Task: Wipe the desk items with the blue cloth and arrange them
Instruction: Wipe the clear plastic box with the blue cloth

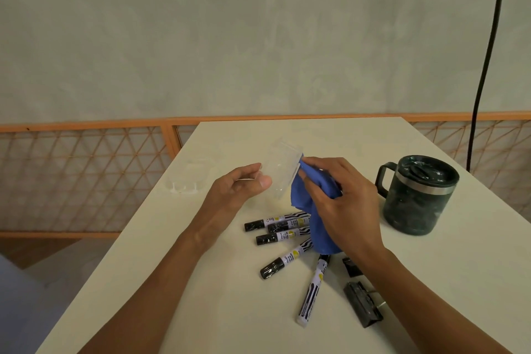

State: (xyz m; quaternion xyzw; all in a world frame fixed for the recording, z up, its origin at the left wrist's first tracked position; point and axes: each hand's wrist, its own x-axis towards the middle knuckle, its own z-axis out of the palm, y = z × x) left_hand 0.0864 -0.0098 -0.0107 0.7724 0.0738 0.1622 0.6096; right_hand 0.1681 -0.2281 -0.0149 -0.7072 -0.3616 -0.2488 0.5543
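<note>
Mid-wipe on the clear holder (283,171), raised above the desk (172,267) at centre frame and tipped on its side. Pinched at its left end by the left hand (244,184): thumb below, fingertips above, closed on the plastic. Met at its right rim by the cloth (311,207), bunched in the right hand (342,198) with fingers curled tight round the wad and a loose tail hanging down toward the markers (283,234). Hard to tell through the clear plastic which way the mouth faces.

To do this step well:
- Keep the left pinch firm but gentle; probably thin plastic, likely to flex or slip if squeezed.
- Turn the holder with the left fingers and hold the cloth steady, rather than chasing each wall with the wad.
- Work the rim first, then the outer walls, then push a fold of cloth inside.
- Gather up the hanging tail, or lift both hands a little; otherwise a risk of dragging the markers lying fanned just below.
- Check against the pale wall for smears before setting it down.

Seemingly early in the task: markers scattered below centre, two clips (363,303) at lower right, mug (416,195) at right, clear tray (191,178) left of centre, none yet lined up. Best set the holder down near the tray, well apart from the markers.
</note>
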